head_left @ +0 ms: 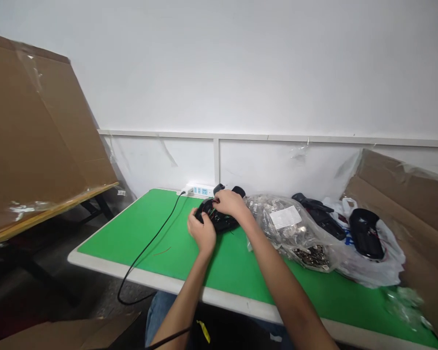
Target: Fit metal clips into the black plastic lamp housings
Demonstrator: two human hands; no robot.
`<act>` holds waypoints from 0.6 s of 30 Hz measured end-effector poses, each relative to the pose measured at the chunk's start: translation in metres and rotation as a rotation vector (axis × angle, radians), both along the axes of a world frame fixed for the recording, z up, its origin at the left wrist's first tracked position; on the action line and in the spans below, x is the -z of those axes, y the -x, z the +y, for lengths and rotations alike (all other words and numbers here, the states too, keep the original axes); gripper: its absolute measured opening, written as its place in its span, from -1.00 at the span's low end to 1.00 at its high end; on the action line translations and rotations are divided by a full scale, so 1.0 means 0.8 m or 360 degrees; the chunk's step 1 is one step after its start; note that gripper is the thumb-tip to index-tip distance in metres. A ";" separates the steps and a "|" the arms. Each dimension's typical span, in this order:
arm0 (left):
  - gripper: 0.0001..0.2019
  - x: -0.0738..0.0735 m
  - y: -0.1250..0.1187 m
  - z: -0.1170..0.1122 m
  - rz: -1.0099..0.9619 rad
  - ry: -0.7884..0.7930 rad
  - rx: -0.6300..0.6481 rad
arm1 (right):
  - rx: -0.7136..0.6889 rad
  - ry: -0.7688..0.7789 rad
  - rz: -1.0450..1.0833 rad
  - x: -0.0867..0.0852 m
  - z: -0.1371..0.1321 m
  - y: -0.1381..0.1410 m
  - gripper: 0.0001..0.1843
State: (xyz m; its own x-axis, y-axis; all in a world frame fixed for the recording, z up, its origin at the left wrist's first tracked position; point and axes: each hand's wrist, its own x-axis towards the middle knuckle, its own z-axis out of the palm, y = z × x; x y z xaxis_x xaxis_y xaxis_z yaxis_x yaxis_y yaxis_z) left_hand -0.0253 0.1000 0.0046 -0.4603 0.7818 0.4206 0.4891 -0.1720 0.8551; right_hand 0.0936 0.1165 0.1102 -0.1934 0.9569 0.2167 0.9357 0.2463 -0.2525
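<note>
My left hand (203,232) is closed around the left side of a black plastic housing (224,223), which rests on or just above the green table top. Thin wires seem to show in the housing's open inside. Over the housing, my right hand (229,201) is closed in a pinch at its upper part. Whatever lies between those fingertips is hidden, though a reddish strand shows close to them. Just behind the right hand are more black parts (238,191).
A white power strip (203,190) with a plugged-in black cable (149,244) sits by the wall. To the right lie a clear bag of metal parts (288,226), a black shell (367,234) on white plastic bags, and cardboard (405,214). A short wire (162,251) lies on the green table (138,218).
</note>
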 end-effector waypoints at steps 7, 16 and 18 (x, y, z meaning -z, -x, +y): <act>-0.49 -0.016 -0.004 -0.029 0.0426 0.0193 -0.0079 | -0.0321 0.0242 -0.0031 -0.004 0.008 -0.009 -0.72; -0.48 -0.019 0.000 -0.029 0.0382 0.0305 -0.0105 | -0.0511 0.0261 0.0469 -0.008 0.011 -0.064 -0.42; -0.48 -0.019 0.000 -0.030 0.0451 0.0275 -0.0107 | -0.0537 0.0275 0.0565 -0.009 0.011 -0.075 -0.45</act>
